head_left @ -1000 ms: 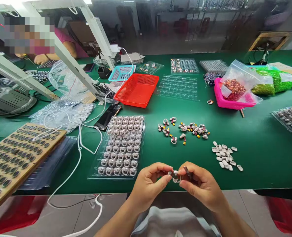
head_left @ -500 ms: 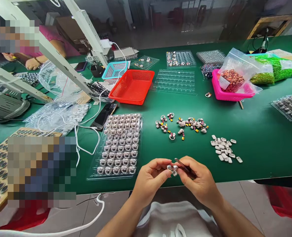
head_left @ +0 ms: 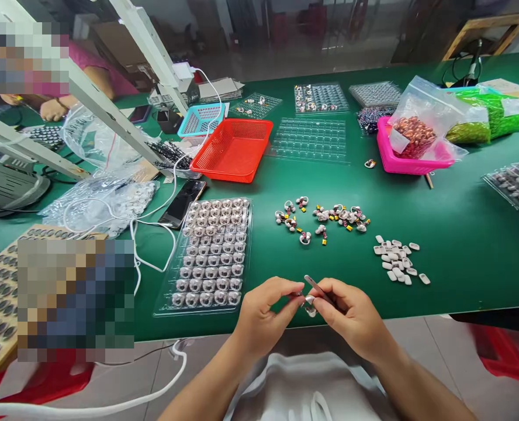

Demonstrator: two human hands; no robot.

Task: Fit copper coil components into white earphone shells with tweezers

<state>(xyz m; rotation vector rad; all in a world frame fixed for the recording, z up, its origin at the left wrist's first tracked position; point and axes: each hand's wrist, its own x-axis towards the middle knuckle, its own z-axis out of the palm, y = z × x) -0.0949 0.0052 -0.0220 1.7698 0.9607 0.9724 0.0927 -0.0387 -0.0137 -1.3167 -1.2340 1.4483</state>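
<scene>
Near the table's front edge, my left hand (head_left: 266, 313) pinches a small silvery part (head_left: 311, 311) between thumb and fingertips. My right hand (head_left: 351, 313) touches the same part from the other side, and a thin metal tool (head_left: 316, 287), like tweezers, lies in its fingers. Fingertips hide much of the part. Beyond the hands lie small wired parts with yellow tabs (head_left: 324, 234). Small white caps (head_left: 400, 257) are piled to the right. A clear tray of silvery shells (head_left: 209, 272) sits to the left.
Red basket (head_left: 233, 155), blue basket (head_left: 202, 120) and clear trays (head_left: 310, 140) stand farther back. A pink basket (head_left: 406, 164) holds a bag of copper-coloured parts. A phone (head_left: 183, 204) and white cable lie left. Another person's hand (head_left: 53, 109) shows at upper left.
The small silvery part has turned between my fingertips, and the metal tool has shifted slightly left and up. The whole view has moved slightly.
</scene>
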